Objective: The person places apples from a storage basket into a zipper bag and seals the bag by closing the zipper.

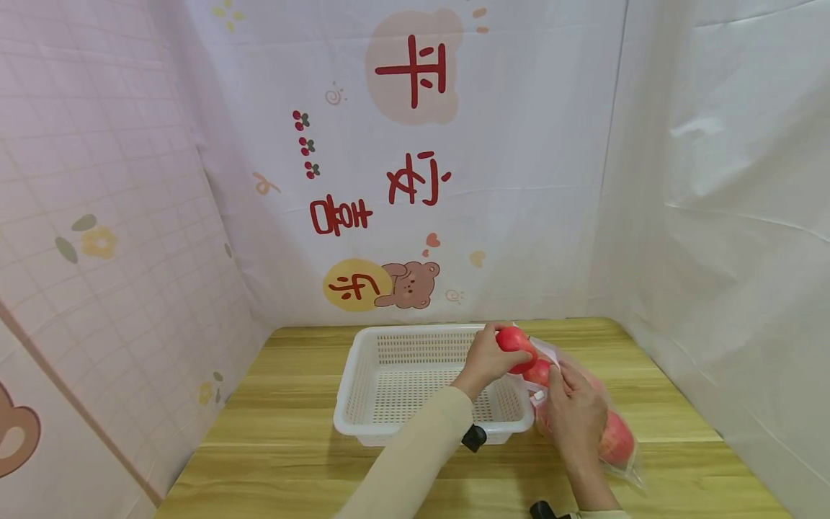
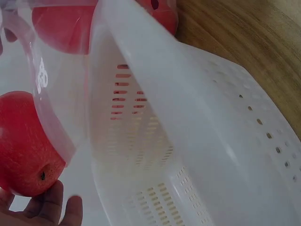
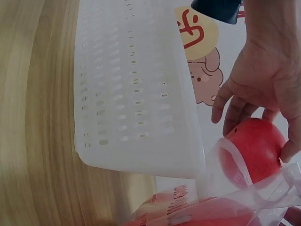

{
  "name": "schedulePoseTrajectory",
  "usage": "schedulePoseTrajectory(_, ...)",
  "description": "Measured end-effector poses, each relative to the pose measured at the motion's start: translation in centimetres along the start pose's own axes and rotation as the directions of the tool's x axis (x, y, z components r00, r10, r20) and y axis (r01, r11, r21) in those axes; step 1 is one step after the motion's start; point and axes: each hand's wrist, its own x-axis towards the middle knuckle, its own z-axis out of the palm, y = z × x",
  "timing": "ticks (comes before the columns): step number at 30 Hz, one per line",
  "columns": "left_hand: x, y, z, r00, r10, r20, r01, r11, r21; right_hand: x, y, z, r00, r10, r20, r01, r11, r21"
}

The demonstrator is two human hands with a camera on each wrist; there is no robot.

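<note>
My left hand (image 1: 488, 358) grips a red apple (image 1: 512, 344) at the mouth of a clear plastic bag (image 1: 546, 351), just above the basket's right rim. In the right wrist view the bag's edge overlaps the lower part of this apple (image 3: 256, 146), and the fingers and thumb curl round its upper side. My right hand (image 1: 577, 407) pinches the edge of the bag opening. More apples (image 1: 616, 438) lie inside the bag, partly hidden behind the right hand. A white slotted plastic basket (image 1: 346, 404) stands left of the bag, its inside bare where it shows.
The wood-grain table (image 1: 259, 447) carries the basket and the bag. A white printed cloth (image 1: 519, 180) hangs behind it, with more cloth at both sides. A black wrist-worn device (image 1: 475, 437) sits under the left wrist, close to the basket's front rim.
</note>
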Motion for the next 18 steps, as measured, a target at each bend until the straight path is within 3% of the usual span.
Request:
schedulePoseTrajectory(6, -0.3, 0.6, 1.1, 1.0, 0.007, -0.016, -0.006, 0.995, 0.102, 0.0, -0.1, 0.0, 1.0, 0.01, 0.0, -0.01, 1.0, 0.009)
schedulePoseTrajectory(11, -0.6, 0.9, 1.6, 0.999, 0.018, 0.045, -0.027, 0.982, 0.185, 0.2, -0.2, -0.1, 1.0, 0.027, -0.002, -0.027, 0.999, 0.024)
schedulePoseTrajectory(18, -0.6, 0.5, 0.7, 0.993, 0.075, 0.09, -0.085, 0.989, 0.121, 0.4, -0.3, -0.4, 0.999, 0.047, -0.015, -0.046, 0.998, 0.03)
